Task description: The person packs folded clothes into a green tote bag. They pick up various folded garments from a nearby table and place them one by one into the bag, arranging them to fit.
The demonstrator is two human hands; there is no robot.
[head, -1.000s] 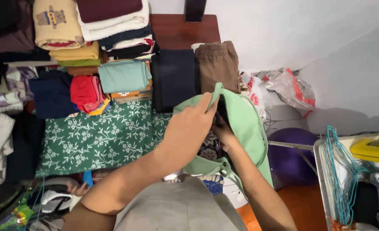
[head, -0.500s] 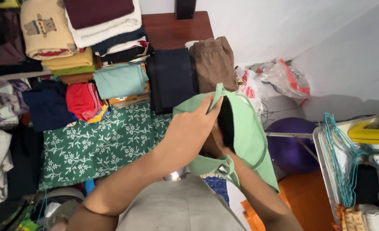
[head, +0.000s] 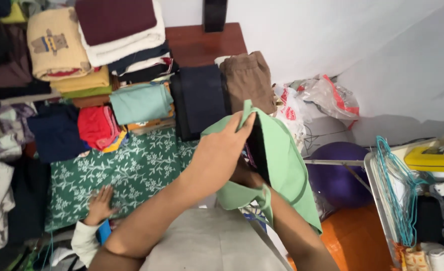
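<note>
Left of the green garment: another person's small hand (head: pixel 99 204) rests flat on the leaf-print cloth (head: pixel 131 170).
Left hand (head: pixel 217 155): your fingers pinch the green garment (head: pixel 282 160) at its top edge.
Right hand: reaches inside the opening, fingers hidden, so their state can't be told.
Long axis: runs up-left to down-right, away from your left hand.

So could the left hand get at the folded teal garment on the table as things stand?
Probably not straight away: the left hand grips the edge of the light green bag. The folded teal garment lies uncovered just ahead on the left, with nothing between them.
</note>
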